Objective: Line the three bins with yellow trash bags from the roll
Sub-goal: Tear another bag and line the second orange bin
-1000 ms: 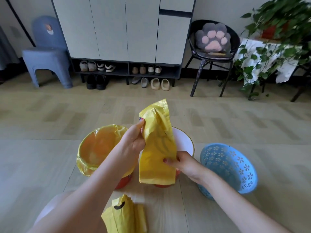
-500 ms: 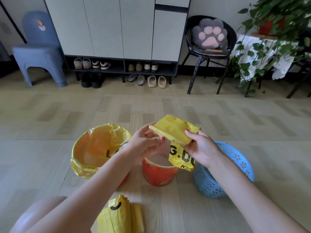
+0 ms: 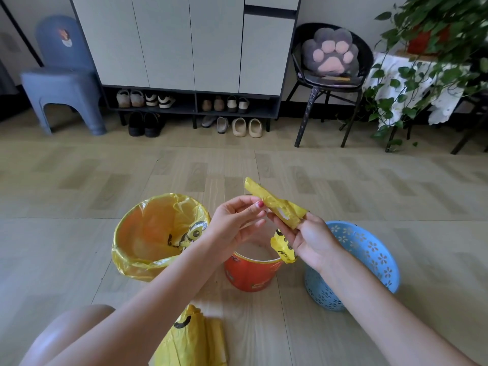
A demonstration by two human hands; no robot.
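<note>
Three bins stand in a row on the floor. The left bin (image 3: 137,233) is lined with a yellow bag. The orange middle bin (image 3: 250,273) has a bare white inside. The blue perforated bin (image 3: 369,254) stands at the right, unlined. Above the orange bin I hold a folded yellow trash bag (image 3: 277,207). My left hand (image 3: 235,223) pinches its near edge, and my right hand (image 3: 309,239) grips its lower part, a printed end hanging below. The remaining yellow bags (image 3: 192,342) lie on the floor near my knee.
A grey shoe cabinet (image 3: 184,43) with shoes under it lines the far wall. A blue plastic stool (image 3: 63,83) stands at the left, a black chair (image 3: 327,83) with a paw cushion at the right, and a trailing plant (image 3: 427,48) beside it.
The yellow bag hung down flat over the orange bin; now it is bunched and raised between both hands, and my fingers have shifted to its upper edge.
</note>
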